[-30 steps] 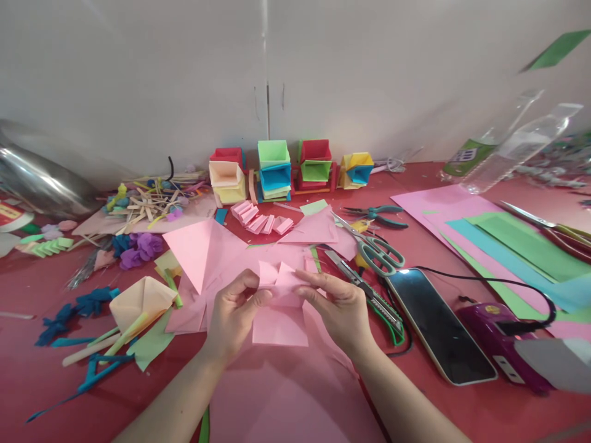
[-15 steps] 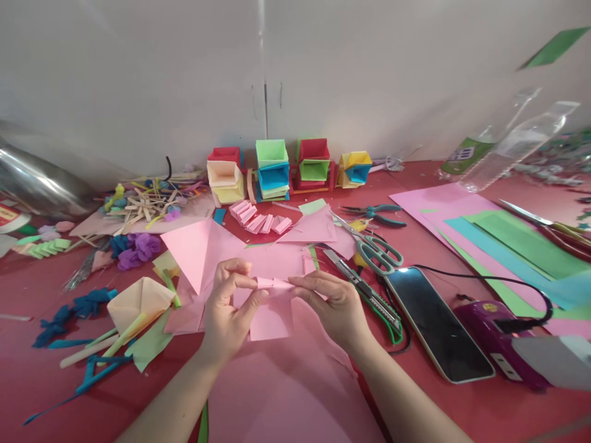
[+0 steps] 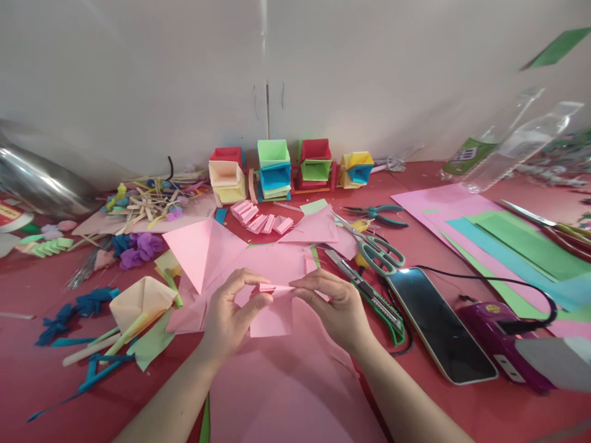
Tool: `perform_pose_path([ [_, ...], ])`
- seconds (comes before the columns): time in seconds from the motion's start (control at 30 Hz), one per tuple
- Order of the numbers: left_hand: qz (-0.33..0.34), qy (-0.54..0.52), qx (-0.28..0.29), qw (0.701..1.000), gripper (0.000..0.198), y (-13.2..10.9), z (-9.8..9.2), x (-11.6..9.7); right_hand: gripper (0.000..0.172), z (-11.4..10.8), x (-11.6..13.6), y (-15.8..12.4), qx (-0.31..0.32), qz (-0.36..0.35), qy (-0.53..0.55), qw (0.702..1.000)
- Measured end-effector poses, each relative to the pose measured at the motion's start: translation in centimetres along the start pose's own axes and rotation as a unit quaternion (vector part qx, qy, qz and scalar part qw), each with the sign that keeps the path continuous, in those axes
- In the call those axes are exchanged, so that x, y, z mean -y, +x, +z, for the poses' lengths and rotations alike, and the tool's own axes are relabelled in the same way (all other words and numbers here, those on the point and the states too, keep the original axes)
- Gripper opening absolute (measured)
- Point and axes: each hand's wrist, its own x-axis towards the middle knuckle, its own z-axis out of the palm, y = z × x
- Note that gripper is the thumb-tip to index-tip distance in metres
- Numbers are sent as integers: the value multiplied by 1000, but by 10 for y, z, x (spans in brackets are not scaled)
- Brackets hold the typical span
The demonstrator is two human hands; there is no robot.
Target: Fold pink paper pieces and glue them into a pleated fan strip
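Note:
Between my two hands is a small pink paper strip (image 3: 281,288), partly folded into a little stack at its left end. My left hand (image 3: 235,307) pinches that folded end between thumb and fingers. At the strip's other end, my right hand (image 3: 330,301) grips it with thumb and forefinger. Below the strip lies a square of pink paper (image 3: 271,321) on larger pink sheets (image 3: 286,387). Farther back, several pleated pink paper pieces (image 3: 261,218) lie in a curved row. A folded pink sheet (image 3: 190,249) stands up left of my left hand.
A box cutter (image 3: 369,295), grey-handled scissors (image 3: 381,253), pliers (image 3: 376,215) and a phone (image 3: 441,326) lie to the right. Colourful folded paper boxes (image 3: 274,175) line the wall. A peach paper piece (image 3: 142,301) and blue crepe flowers (image 3: 76,311) sit at left.
My left fingers have shifted slightly right along the strip and closed over its folded end. My right hand holds nearly the same place. The whole view has drifted a little.

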Motion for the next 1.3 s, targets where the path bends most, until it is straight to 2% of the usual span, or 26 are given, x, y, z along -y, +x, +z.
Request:
perform_pose_path([
  [0.13, 19, 7, -6, 1000, 7, 2, -2, 2, 12, 1, -2, 0, -18, 14, -7, 1000],
  [0.3, -44, -22, -15, 999, 7, 1, -2, 2, 3, 1, 0, -1, -35, 61, -13, 997],
  [0.43, -54, -55, 7, 997, 11, 2, -2, -2, 4, 0, 2, -1, -31, 59, -21, 998],
  [0.53, -63, -79, -19, 995, 7, 3, -1, 0, 8, 0, 3, -1, -40, 72, -21, 996],
  [0.6, -53, -88, -25, 994, 5, 4, 0, 2, 7, 0, 4, -1, -39, 85, -14, 996],
  [0.8, 39, -72, -29, 996, 6, 4, -2, 5, 5, -1, 2, 2, -23, 93, 21, 995],
  [1.0, 54, -70, -34, 996, 9, 3, -1, 4, 3, -2, 2, 2, -32, 70, 54, 996],
  [1.13, 4, -81, -40, 996, 6, 2, 1, 3, 7, -2, 3, 2, -20, 74, 42, 996],
  [1.3, -167, -136, -90, 972, 16, 5, 3, 7, 11, 0, 1, 1, -33, 99, 23, 994],
])
